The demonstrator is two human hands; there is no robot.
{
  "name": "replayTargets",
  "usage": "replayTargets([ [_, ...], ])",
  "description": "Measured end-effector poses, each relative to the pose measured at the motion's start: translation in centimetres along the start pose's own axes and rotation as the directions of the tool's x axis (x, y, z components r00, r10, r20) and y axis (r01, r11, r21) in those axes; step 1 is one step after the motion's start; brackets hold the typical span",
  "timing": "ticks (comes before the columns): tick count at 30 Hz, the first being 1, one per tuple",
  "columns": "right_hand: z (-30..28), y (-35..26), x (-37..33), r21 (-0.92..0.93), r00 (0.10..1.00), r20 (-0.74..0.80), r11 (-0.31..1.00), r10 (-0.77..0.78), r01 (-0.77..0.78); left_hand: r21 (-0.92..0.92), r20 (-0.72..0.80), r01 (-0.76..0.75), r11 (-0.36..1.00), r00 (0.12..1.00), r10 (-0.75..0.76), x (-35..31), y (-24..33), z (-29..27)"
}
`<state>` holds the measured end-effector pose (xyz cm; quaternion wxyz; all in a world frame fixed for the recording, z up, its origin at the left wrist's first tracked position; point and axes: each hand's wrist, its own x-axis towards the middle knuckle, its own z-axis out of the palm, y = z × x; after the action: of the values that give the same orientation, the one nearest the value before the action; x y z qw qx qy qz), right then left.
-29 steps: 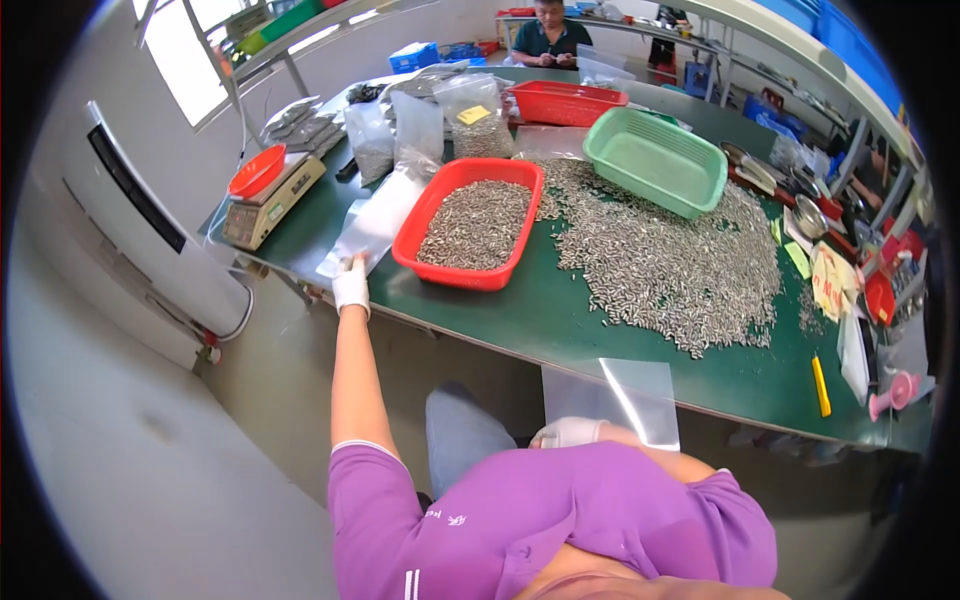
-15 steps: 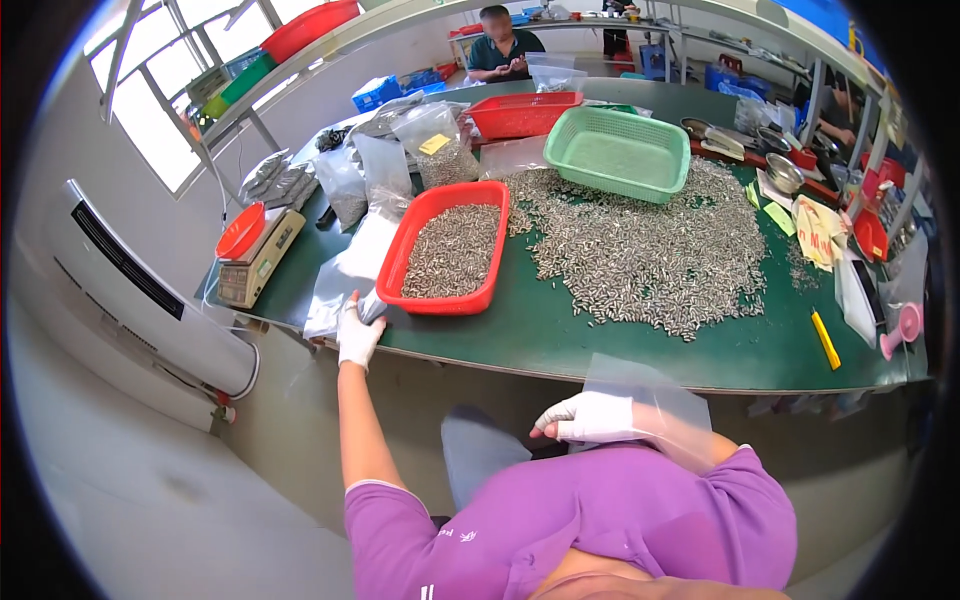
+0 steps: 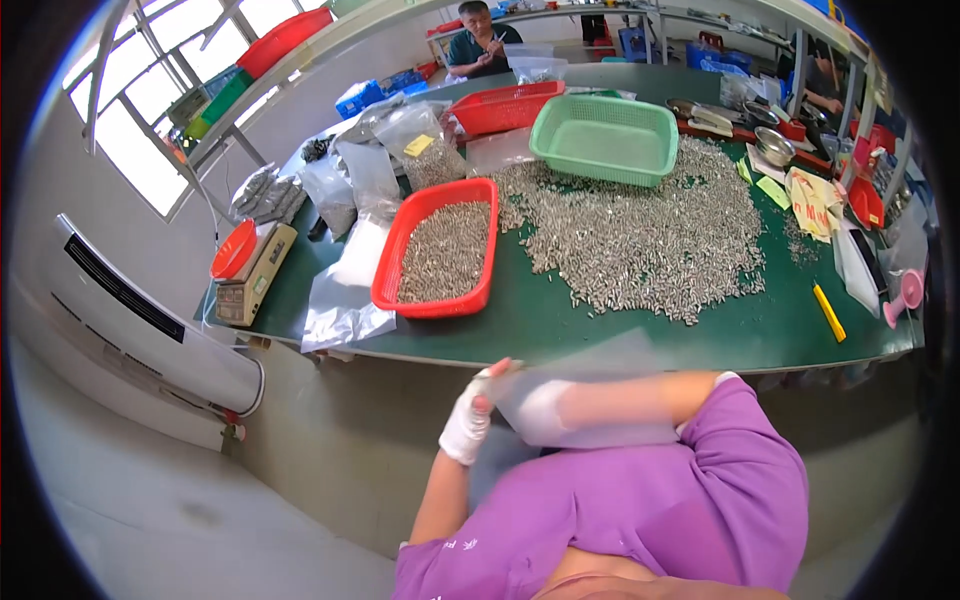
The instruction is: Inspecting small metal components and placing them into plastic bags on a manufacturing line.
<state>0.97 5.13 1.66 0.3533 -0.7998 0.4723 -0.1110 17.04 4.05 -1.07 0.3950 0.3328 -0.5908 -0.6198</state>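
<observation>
My left hand (image 3: 468,420), in a white glove with bare fingertips, is raised in front of the table's near edge. Its fingers pinch the left edge of a clear plastic bag (image 3: 620,385), which is smeared by motion. Behind or within the bag, my right hand (image 3: 545,408), also white-gloved, shows only as a blur; its fingers cannot be made out. Beyond my hands stands a red plastic basket (image 3: 384,262) filled with small metal pins (image 3: 445,255). A large heap of similar metal pieces (image 3: 650,245) lies loose to its right.
Flat plastic bags (image 3: 345,315) lie left of the basket, near a weighing scale (image 3: 255,275). A green basket (image 3: 605,172) rests at the heap's far side. A yellow cutter (image 3: 829,313) lies at the right. Filled bags (image 3: 432,160) stand at the back; a person (image 3: 485,45) sits beyond.
My left hand has left the flat bags beside the basket and come right to the clear bag at my right hand. The clear bag has shifted left and risen over my right hand.
</observation>
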Motion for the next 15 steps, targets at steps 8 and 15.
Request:
replayTargets([
  [8, 5.9, 7.0, 1.7, 0.185, 0.55, 0.808, 0.977, -0.211, 0.102, -0.07, -0.313, 0.06, 0.996, 0.946, -0.079, 0.2, -1.8, -0.9],
  [15, 5.3, 12.0, -3.7, 0.855, 0.916, 0.296, 0.503, -0.269, -0.128, 0.137, -0.551, -0.076, 0.988, 0.823, 0.139, -0.9, -1.8, -2.5],
])
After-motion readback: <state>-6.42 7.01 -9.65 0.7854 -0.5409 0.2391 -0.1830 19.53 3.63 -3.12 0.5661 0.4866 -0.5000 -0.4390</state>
